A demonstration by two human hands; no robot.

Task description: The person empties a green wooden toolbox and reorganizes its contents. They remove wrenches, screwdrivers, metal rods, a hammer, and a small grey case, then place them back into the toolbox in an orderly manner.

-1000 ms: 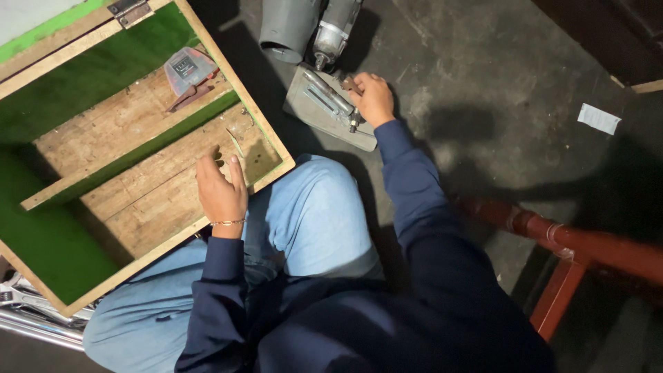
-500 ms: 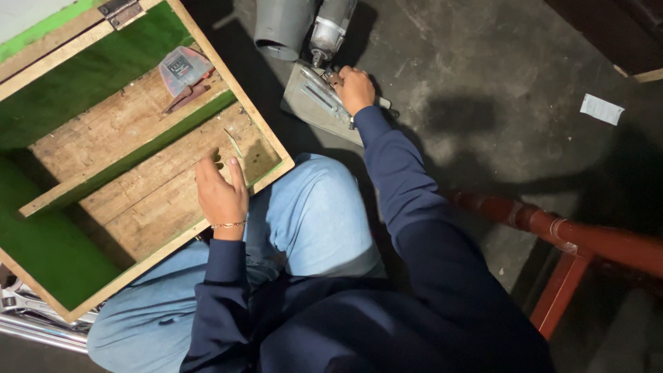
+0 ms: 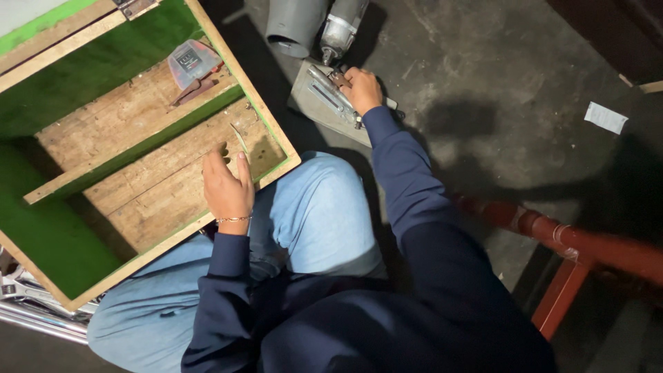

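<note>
Kneeling person between a wooden box and a power tool.
Left hand (image 3: 226, 185) rests flat, fingers loose, inside the wooden box (image 3: 266, 124); right hand (image 3: 360, 90) grips the power tool (image 3: 330, 93) on the floor.

Red pipe (image 3: 580, 242), white paper scrap (image 3: 606, 117)

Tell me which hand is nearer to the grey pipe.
Right. The right hand rests on the metal plate just beside the grey pipe; the left hand is inside the wooden box.
</note>
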